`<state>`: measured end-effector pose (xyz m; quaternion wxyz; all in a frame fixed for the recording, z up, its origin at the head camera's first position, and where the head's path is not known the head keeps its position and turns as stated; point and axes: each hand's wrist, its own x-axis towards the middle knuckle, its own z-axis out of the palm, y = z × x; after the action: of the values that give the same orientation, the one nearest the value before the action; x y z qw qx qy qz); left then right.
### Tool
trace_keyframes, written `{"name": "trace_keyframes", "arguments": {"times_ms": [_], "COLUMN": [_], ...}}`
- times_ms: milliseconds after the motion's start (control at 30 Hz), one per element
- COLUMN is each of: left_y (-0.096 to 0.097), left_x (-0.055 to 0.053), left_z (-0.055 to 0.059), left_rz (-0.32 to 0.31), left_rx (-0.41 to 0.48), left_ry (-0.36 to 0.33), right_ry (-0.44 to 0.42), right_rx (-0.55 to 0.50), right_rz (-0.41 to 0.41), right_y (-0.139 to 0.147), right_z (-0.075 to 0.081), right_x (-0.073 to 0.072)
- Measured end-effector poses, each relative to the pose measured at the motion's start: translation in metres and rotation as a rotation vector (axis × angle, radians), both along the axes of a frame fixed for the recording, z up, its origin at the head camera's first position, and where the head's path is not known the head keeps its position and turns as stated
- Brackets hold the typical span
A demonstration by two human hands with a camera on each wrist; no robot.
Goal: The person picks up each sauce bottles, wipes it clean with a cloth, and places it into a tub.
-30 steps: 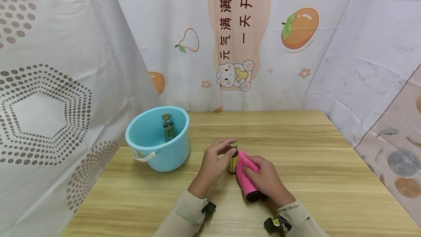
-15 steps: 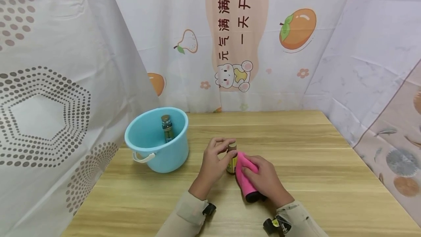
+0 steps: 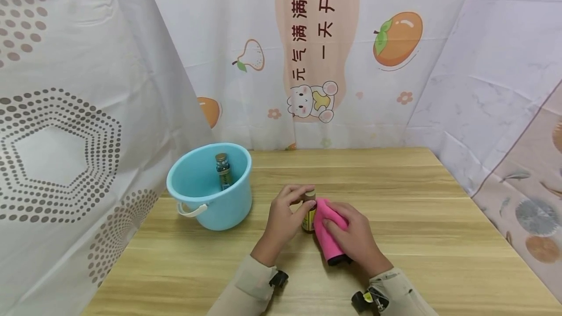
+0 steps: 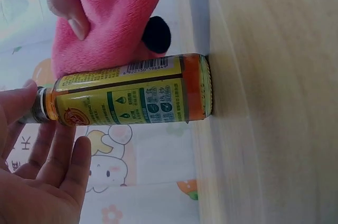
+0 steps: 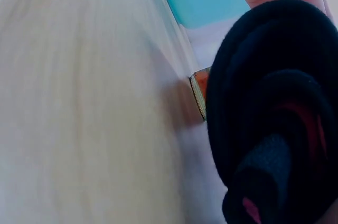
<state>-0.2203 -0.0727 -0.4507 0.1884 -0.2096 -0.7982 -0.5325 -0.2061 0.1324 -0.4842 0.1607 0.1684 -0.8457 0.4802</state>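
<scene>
Fingers of the L hand [image 3: 282, 217] pinch the bottle [image 3: 309, 219] by its capped neck, upright on the bench [image 3: 408, 204], lower centre; R hand [image 3: 354, 235] grips pink cloth [image 3: 326, 243] against it! Wiping, prob.; next pass likely needs a steady L hold.

1. Table [image 3: 395, 238]: light wood-grain top; grain lines run side to side. The straight far edge lies along the foot of the rear hanging.
2. Rear hanging [image 3: 268, 13]: white fabric with shallow folds. The print includes orange fruits [image 3: 398, 40], a pear outline [image 3: 252, 55] and small pink flowers [image 3: 405, 97]. A peach band [image 3: 313, 38] carries dark vertical Chinese characters, with a white cartoon animal [image 3: 311, 104] at its lower end.
3. Left hanging [image 3: 145, 96]: whitish fabric, creased, printed with a dotted hexagon [image 3: 59, 152] and further dot patterns.
4. Right hanging [image 3: 461, 101]: pale, marble-like veining; adjoining beige section [image 3: 522, 169] bears leaf and disc motifs.
5. Illumination: bright, diffuse, largely uniform.
</scene>
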Motion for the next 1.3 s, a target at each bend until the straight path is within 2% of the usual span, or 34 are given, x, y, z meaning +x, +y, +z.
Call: {"name": "trace_keyframes", "arguments": {"times_ms": [267, 500, 667, 833, 933, 1000, 1200, 1300], "left_y": [-0.002, 0.0, 0.003, 0.007, 0.007, 0.007, 0.004, 0.001], "left_x": [-0.002, -0.003, 0.0, 0.012, 0.015, 0.013, 0.001, -0.002], "left_z": [-0.002, -0.002, 0.002, 0.017, 0.022, 0.019, 0.002, -0.001], "left_rz": [-0.053, -0.052, -0.03, -0.032, -0.039, -0.037, -0.041, -0.054], "left_rx": [0.02, 0.044, 0.061, 0.093, 0.101, 0.098, 0.079, 0.068], "left_ry": [0.015, 0.007, 0.0, -0.011, -0.021, -0.024, -0.02, -0.014], "right_ry": [0.05, 0.027, -0.032, -0.143, -0.197, -0.215, -0.239, -0.245], "right_rx": [-0.085, -0.062, -0.027, 0.008, 0.044, 0.063, 0.075, 0.074], "right_rz": [0.02, 0.012, 0.002, -0.016, -0.028, -0.033, -0.03, -0.026], "right_y": [-0.001, -0.001, -0.001, -0.001, -0.001, -0.001, -0.001, -0.001], "right_z": [-0.001, 0.0, -0.001, -0.002, -0.003, -0.003, -0.001, -0.001], "right_x": [0.001, 0.001, 0.0, -0.002, -0.002, -0.002, -0.002, -0.002]}}
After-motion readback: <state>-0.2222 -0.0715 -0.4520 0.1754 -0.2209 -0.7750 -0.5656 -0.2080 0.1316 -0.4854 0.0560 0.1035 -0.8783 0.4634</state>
